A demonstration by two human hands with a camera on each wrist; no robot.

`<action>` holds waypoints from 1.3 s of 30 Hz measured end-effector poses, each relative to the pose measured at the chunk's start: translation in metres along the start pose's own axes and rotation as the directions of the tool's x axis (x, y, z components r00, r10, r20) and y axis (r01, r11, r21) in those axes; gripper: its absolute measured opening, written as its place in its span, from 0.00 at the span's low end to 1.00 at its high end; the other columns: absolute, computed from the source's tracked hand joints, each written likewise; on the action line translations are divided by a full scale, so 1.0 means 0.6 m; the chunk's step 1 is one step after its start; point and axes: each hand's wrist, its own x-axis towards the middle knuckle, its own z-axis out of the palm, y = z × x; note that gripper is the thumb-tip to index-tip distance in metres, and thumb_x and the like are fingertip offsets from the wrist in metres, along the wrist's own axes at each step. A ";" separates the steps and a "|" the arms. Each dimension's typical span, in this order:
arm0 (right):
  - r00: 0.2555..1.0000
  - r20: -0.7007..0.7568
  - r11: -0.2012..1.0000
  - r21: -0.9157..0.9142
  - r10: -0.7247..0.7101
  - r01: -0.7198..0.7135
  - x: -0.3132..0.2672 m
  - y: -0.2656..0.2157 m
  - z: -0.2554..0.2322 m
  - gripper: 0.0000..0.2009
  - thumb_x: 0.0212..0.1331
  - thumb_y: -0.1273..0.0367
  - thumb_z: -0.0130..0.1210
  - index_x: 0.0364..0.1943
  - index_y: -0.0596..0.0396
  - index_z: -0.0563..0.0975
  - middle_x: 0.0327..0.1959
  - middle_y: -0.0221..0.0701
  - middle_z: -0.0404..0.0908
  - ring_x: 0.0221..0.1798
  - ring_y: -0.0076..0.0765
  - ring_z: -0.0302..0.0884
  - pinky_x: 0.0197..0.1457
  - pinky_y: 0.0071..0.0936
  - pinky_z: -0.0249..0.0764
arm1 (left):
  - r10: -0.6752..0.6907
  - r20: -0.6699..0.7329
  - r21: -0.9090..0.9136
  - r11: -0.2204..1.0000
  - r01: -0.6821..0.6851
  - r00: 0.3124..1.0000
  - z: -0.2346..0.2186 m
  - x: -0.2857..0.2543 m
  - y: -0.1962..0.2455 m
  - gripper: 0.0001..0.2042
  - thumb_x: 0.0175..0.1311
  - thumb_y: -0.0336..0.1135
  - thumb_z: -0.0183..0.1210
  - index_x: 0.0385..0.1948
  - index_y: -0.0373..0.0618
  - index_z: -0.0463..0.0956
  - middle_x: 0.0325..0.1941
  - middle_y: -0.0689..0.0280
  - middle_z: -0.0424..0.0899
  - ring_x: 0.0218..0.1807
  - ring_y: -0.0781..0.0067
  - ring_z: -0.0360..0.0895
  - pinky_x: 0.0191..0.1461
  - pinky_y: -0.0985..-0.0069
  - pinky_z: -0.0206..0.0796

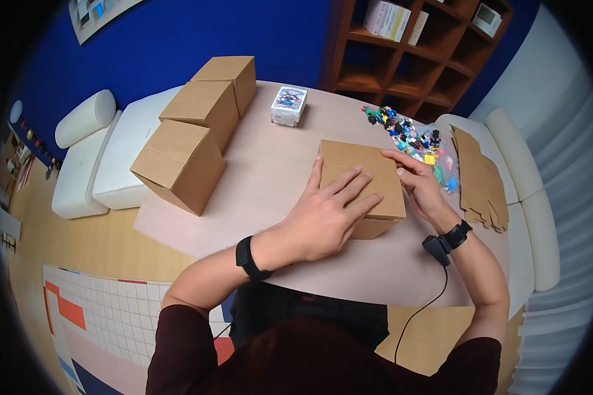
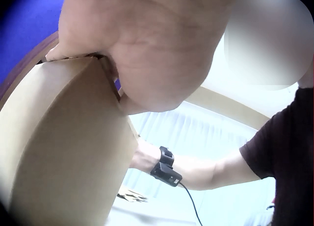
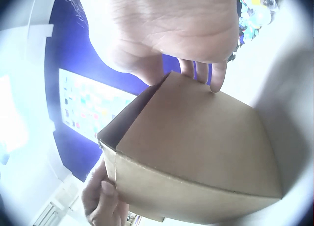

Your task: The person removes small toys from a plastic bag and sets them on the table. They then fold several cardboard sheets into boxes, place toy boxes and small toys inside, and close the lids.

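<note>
A brown cardboard box (image 1: 359, 161) stands on the table before me. My left hand (image 1: 323, 220) lies across its top with fingers spread and fairly straight. At the right edge, my right hand (image 1: 425, 191) has its index finger and thumb by the upper corner. In the right wrist view, the right hand (image 3: 167, 32) holds the rim of the box (image 3: 201, 138), with several fingers against the side wall. A dark gap shows there along the edge of the lid. The left wrist view has the left hand (image 2: 147, 49) over the box's (image 2: 64, 142) upper edge.
Three closed cardboard boxes (image 1: 171, 155) stand in a row at the left. A white printed box (image 1: 288, 105) sits at the back. Several small colourful figures (image 1: 402, 131) lie at the right, partly by a clear bag, beside flattened cardboard (image 1: 481, 178). A cable hangs from the right wrist.
</note>
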 end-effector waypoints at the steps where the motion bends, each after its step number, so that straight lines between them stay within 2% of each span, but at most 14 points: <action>1: 1.000 0.005 1.000 -0.022 -0.009 0.009 0.002 0.000 0.004 0.24 0.72 0.79 0.52 0.71 0.59 0.80 0.70 0.32 0.80 0.70 0.30 0.76 0.78 0.31 0.69 | -0.018 -0.011 0.008 1.000 0.018 1.000 0.000 -0.004 -0.001 0.26 0.76 0.35 0.59 0.75 0.57 0.76 0.80 0.53 0.74 0.83 0.46 0.68 0.83 0.21 0.43; 7: 0.997 0.069 0.986 -0.163 -0.017 0.028 0.004 -0.014 0.025 0.27 0.67 0.76 0.58 0.72 0.60 0.79 0.67 0.34 0.83 0.68 0.29 0.78 0.76 0.30 0.71 | -0.101 -0.027 0.145 0.984 0.104 0.995 -0.006 -0.012 0.021 0.34 0.75 0.64 0.57 0.78 0.59 0.74 0.78 0.36 0.71 0.81 0.27 0.64 0.84 0.25 0.45; 8: 0.993 0.112 0.977 -0.207 -0.023 0.046 0.009 -0.022 0.033 0.28 0.66 0.75 0.59 0.72 0.59 0.79 0.66 0.34 0.83 0.67 0.30 0.78 0.76 0.31 0.71 | -0.138 -0.035 0.184 0.973 0.142 0.990 0.005 -0.009 0.029 0.41 0.70 0.74 0.55 0.78 0.59 0.73 0.77 0.27 0.68 0.80 0.16 0.60 0.82 0.23 0.44; 11: 0.982 0.188 0.956 -0.284 -0.015 0.069 0.037 -0.039 0.047 0.32 0.61 0.74 0.62 0.74 0.56 0.78 0.65 0.33 0.82 0.66 0.32 0.78 0.76 0.33 0.71 | -0.185 -0.114 0.182 0.962 0.203 0.976 0.022 -0.001 0.037 0.40 0.71 0.73 0.55 0.79 0.61 0.72 0.77 0.25 0.66 0.80 0.12 0.58 0.81 0.19 0.43; 14: 0.986 0.164 0.952 -0.302 0.011 0.039 0.118 -0.063 0.036 0.38 0.57 0.69 0.67 0.77 0.50 0.75 0.67 0.33 0.80 0.68 0.35 0.76 0.76 0.37 0.70 | -0.188 -0.059 0.196 0.961 0.196 0.980 0.017 -0.009 0.023 0.38 0.71 0.72 0.57 0.79 0.68 0.70 0.78 0.24 0.64 0.79 0.10 0.58 0.75 0.11 0.43; 17: 0.979 0.189 0.626 -0.756 -0.072 0.192 0.194 -0.084 0.088 0.39 0.57 0.64 0.71 0.77 0.46 0.74 0.71 0.38 0.76 0.72 0.42 0.74 0.77 0.39 0.69 | -0.215 -0.034 0.208 0.954 0.218 0.976 0.003 -0.026 0.012 0.37 0.69 0.71 0.59 0.78 0.69 0.71 0.78 0.24 0.64 0.79 0.09 0.58 0.73 0.09 0.44; 20: 0.891 0.404 0.305 -0.839 -0.205 0.450 0.312 -0.045 0.132 0.42 0.53 0.56 0.75 0.77 0.42 0.74 0.75 0.47 0.72 0.80 0.55 0.67 0.80 0.49 0.66 | -0.227 -0.041 0.208 0.951 0.231 0.973 -0.016 -0.044 -0.004 0.37 0.67 0.70 0.61 0.75 0.68 0.72 0.77 0.24 0.65 0.79 0.09 0.58 0.73 0.08 0.44; 23: 0.871 0.465 -0.021 -0.884 -0.161 0.468 0.398 -0.054 0.222 0.47 0.49 0.48 0.78 0.78 0.35 0.74 0.83 0.50 0.63 0.86 0.64 0.55 0.84 0.65 0.58 | -0.240 -0.030 0.196 0.950 0.241 0.970 -0.032 -0.058 -0.012 0.37 0.67 0.70 0.61 0.75 0.68 0.72 0.77 0.23 0.65 0.79 0.10 0.58 0.73 0.08 0.45; 26: 0.864 0.500 -0.126 -0.863 -0.064 0.490 0.486 -0.023 0.286 0.46 0.48 0.44 0.78 0.77 0.28 0.75 0.84 0.49 0.62 0.88 0.68 0.49 0.82 0.79 0.52 | -0.257 0.002 0.197 0.948 0.252 0.966 -0.046 -0.068 -0.014 0.36 0.67 0.71 0.61 0.75 0.69 0.72 0.77 0.24 0.65 0.79 0.10 0.58 0.72 0.08 0.46; 29: 0.893 0.393 -0.200 -0.878 0.220 0.435 0.529 -0.014 0.331 0.42 0.49 0.44 0.76 0.74 0.24 0.78 0.84 0.49 0.63 0.88 0.68 0.49 0.80 0.75 0.58 | -0.258 0.010 0.187 0.950 0.252 0.966 -0.053 -0.077 -0.021 0.36 0.67 0.72 0.59 0.74 0.69 0.73 0.77 0.25 0.65 0.79 0.10 0.58 0.72 0.08 0.47; 30: 0.899 0.369 -0.205 -0.885 0.236 0.417 0.545 0.004 0.329 0.36 0.48 0.44 0.77 0.67 0.25 0.84 0.81 0.43 0.68 0.86 0.65 0.55 0.78 0.75 0.63 | -0.256 0.010 0.178 0.952 0.250 0.967 -0.054 -0.079 -0.024 0.36 0.67 0.73 0.59 0.74 0.69 0.74 0.77 0.25 0.65 0.79 0.11 0.59 0.72 0.08 0.47; 33: 0.891 0.336 -0.082 -0.923 0.306 0.377 0.564 0.027 0.320 0.33 0.46 0.48 0.78 0.62 0.32 0.88 0.73 0.43 0.74 0.84 0.67 0.57 0.78 0.77 0.62 | -0.253 0.018 0.166 0.955 0.246 0.967 -0.054 -0.080 -0.031 0.36 0.68 0.73 0.57 0.74 0.70 0.74 0.77 0.26 0.66 0.79 0.11 0.59 0.71 0.08 0.48; 34: 0.899 0.366 -0.075 -0.917 0.243 0.393 0.554 0.028 0.314 0.29 0.43 0.50 0.78 0.56 0.35 0.90 0.68 0.40 0.77 0.80 0.65 0.63 0.75 0.74 0.67 | -0.255 0.017 0.171 0.953 0.248 0.967 -0.053 -0.077 -0.035 0.36 0.68 0.73 0.58 0.74 0.70 0.74 0.77 0.26 0.66 0.79 0.11 0.59 0.71 0.08 0.48; 39: 0.918 0.364 -0.090 -0.920 0.157 0.381 0.510 0.044 0.227 0.25 0.41 0.52 0.78 0.49 0.35 0.91 0.65 0.34 0.78 0.73 0.57 0.66 0.69 0.66 0.70 | -0.266 0.005 0.220 0.941 0.258 0.964 -0.043 -0.051 -0.071 0.35 0.68 0.69 0.60 0.75 0.71 0.73 0.77 0.26 0.65 0.79 0.12 0.58 0.74 0.10 0.47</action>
